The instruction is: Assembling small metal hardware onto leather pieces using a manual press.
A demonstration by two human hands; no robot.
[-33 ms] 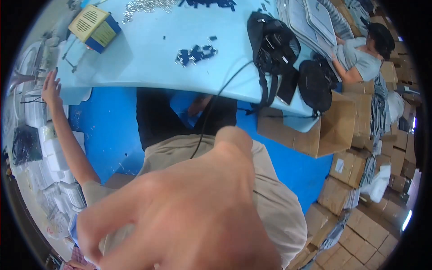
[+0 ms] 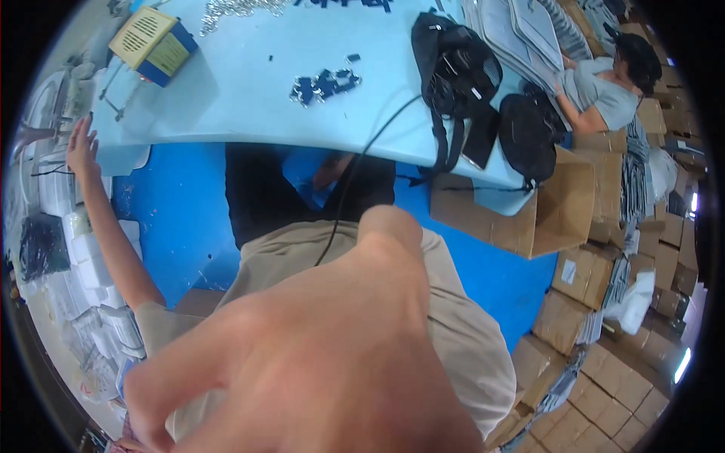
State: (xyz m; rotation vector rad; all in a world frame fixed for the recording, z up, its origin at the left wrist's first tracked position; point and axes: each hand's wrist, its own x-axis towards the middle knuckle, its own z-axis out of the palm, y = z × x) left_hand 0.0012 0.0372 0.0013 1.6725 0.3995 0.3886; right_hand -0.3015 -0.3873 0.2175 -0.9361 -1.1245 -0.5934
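Observation:
My left hand (image 2: 81, 149) is stretched out at the far left, beyond the left end of the blue table (image 2: 249, 124). Its fingers are extended and slightly apart, near a grey flared metal part (image 2: 34, 136); whether they touch it I cannot tell. Large and close to the camera, my right hand (image 2: 317, 340) shows its back, with a bent finger at its left side. The lower edge cuts off its fingertips, so anything they hold is hidden. On the table lies a small pile of dark blue pieces with shiny metal parts (image 2: 325, 87).
A yellow-and-blue box (image 2: 155, 47) stands at the table's left. Shiny metal pieces (image 2: 242, 7) lie at the back. A black bag (image 2: 457, 68), a black pouch (image 2: 527, 140) and a cable (image 2: 370, 147) are at the right, above an open carton (image 2: 521, 223). A co-worker (image 2: 604, 87) handles grey sheets.
The view has shifted slightly, so the table and its things appear a little higher and further left. Both hands keep nearly the same pose.

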